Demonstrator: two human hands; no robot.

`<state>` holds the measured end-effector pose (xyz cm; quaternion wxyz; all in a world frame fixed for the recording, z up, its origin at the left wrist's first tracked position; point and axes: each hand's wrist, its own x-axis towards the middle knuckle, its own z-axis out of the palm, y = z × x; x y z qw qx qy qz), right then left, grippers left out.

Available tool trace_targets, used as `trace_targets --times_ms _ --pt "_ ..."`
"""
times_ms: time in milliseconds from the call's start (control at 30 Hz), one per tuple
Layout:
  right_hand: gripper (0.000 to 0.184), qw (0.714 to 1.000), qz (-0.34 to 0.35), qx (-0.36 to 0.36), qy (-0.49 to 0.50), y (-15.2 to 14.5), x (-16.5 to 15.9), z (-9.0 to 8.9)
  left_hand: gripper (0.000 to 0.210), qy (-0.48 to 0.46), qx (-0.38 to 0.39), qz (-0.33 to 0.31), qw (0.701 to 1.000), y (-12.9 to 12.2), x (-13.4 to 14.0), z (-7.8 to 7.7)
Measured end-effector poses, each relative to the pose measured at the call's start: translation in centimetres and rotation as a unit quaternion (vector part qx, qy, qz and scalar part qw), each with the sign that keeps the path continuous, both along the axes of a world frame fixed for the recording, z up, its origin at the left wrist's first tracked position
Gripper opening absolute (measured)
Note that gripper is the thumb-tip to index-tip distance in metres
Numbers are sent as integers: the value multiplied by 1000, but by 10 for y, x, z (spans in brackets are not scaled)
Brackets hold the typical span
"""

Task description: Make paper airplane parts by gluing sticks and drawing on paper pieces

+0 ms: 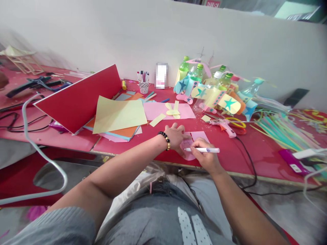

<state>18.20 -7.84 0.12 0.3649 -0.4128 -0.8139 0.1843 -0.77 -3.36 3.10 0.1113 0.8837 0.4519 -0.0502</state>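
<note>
My right hand (205, 156) grips a white marker pen (211, 150), its tip down on pink paper (200, 135) near the table's front edge. Faint drawn lines show on the paper piece under my hands. My left hand (176, 136), with a dark beaded bracelet (166, 139) on the wrist, lies on that paper with its fingers spread. Just beyond it, a yellow paper propeller shape (173, 110) rests on a larger pink sheet (150, 109), beside a yellow paper strip (157, 119).
A pink glue gun (223, 126) lies right of my hands, its cord running off the front edge. Behind it stand decorated plastic bottles (198, 73). Coloured sheets (120, 114) and a leaning red board (84, 98) are at left. A pen cup (143, 87) stands at the back.
</note>
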Motion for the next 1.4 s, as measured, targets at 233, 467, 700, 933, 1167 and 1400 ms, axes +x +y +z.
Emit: trace_targets --times_ms 233,467,700,933,1167,1400 --pt "18 1000 19 -21 11 -1 1 0 87 -2 -1 -4 1000 0 -1 1" --pt "15 999 -19 -16 30 0 1 -3 86 -4 -5 -7 1000 0 -1 2" --pt "12 1000 22 -11 17 5 -4 -2 84 -10 6 -4 1000 -2 -1 2" --pt "11 1000 24 -7 14 6 -4 -4 85 -6 -2 2 1000 -2 0 2" --pt "17 999 -32 0 34 4 0 -4 87 -2 0 -7 1000 0 -1 1" --pt "21 993 -88 10 75 2 7 -7 89 0 -3 -9 1000 -1 -2 2"
